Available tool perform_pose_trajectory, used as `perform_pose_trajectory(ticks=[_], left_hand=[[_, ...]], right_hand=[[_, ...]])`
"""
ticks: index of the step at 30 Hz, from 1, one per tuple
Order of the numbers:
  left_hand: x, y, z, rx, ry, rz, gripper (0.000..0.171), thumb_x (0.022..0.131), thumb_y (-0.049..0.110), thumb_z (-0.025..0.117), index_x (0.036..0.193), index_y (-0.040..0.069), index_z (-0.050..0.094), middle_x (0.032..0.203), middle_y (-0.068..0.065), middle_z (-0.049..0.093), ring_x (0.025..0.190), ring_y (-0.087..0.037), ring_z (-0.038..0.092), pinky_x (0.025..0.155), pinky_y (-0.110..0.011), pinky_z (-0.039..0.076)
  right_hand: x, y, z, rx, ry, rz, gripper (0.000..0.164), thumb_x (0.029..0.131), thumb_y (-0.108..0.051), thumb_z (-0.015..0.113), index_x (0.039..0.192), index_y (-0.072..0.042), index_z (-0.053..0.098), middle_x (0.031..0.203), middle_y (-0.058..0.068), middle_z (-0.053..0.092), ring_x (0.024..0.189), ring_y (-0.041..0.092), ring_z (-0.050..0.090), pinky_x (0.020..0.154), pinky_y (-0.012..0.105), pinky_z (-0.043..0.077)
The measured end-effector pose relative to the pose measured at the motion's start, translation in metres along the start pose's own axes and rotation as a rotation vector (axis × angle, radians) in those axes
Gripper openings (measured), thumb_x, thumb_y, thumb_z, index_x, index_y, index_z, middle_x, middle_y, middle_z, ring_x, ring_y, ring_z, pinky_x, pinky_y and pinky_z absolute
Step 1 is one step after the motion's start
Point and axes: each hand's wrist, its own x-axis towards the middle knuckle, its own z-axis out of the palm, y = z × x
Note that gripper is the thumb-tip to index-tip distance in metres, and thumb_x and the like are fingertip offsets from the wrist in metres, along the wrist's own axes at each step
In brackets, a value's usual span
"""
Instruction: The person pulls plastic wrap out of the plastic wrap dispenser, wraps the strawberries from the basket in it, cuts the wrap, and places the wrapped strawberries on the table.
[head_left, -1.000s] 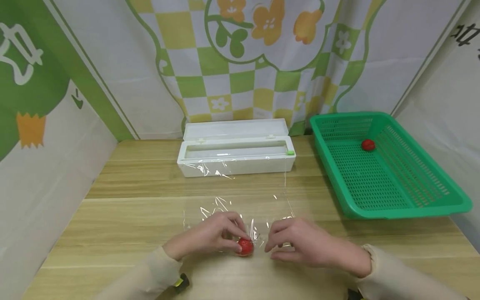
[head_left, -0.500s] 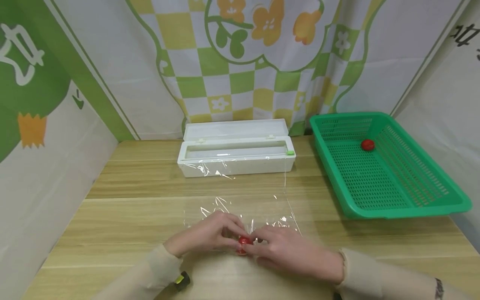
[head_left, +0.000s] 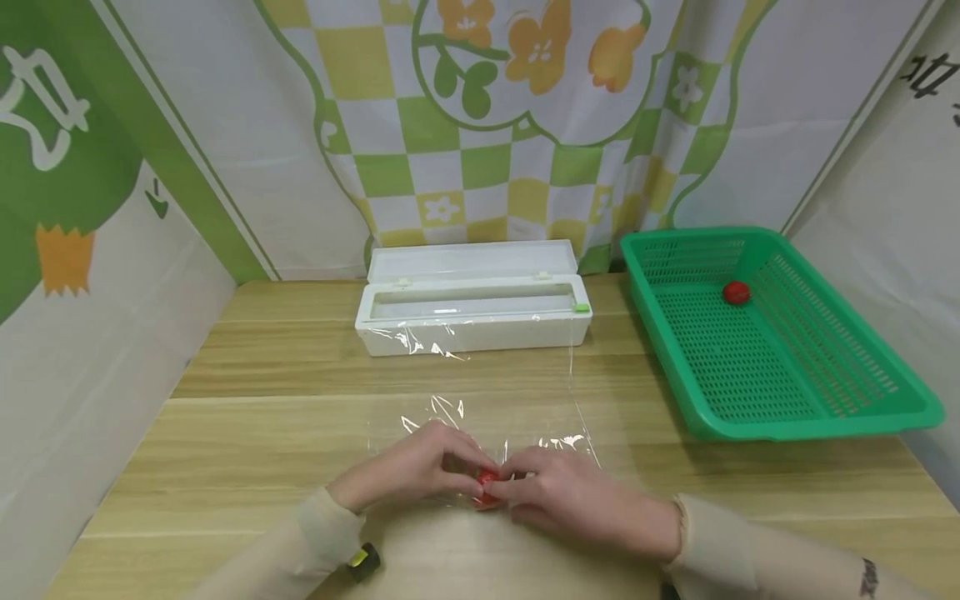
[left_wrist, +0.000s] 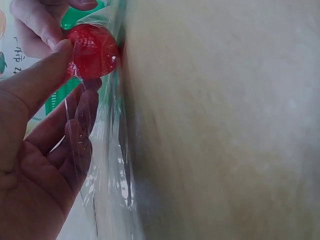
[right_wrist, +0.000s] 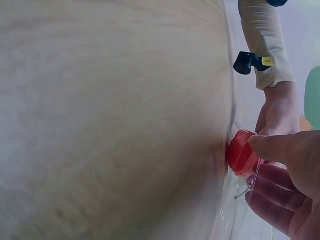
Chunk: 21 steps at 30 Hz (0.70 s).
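A small round red fruit (head_left: 487, 492), its kind not clear, sits within clear cling film (head_left: 480, 383) near the front of the table. From its left side, my left hand (head_left: 420, 467) grips it between thumb and fingers; the left wrist view shows film stretched shiny over the fruit (left_wrist: 94, 52). My right hand (head_left: 573, 496) pinches it from the right, its thumb on the film-covered fruit (right_wrist: 242, 152) in the right wrist view. A thin stem-like bit shows below the fruit there. The film runs back to a white dispenser box (head_left: 472, 333) with its lid raised.
At the right stands a green plastic basket (head_left: 675, 367) holding another red fruit (head_left: 736, 292). Behind the dispenser hangs a checked, flower-printed curtain (head_left: 487, 167). A black strap piece with a yellow tag (head_left: 363, 562) is by my left sleeve.
My right hand has come in leftward from beside the fruit and now pinches it. The left hand has kept its grip in nearly the same place.
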Motion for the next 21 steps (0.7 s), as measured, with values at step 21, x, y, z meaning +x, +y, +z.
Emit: perform_pose_trajectory(ticks=[21], left_hand=[[-0.005,0.007,-0.013,0.205,0.231,0.037,0.018,0.078,0.029,0.077,0.088,0.015,0.07,0.083,0.006,0.07,0.077,-0.001,0.058,0.068,-0.019,0.05]], right_hand=[[0.015,0.008,0.003,0.196,-0.041,0.235,0.032,0.081,-0.021,0.074,0.113,-0.026,0.072,0.095,-0.012,0.07,0.087,-0.005,0.06,0.078,0.009,0.049]])
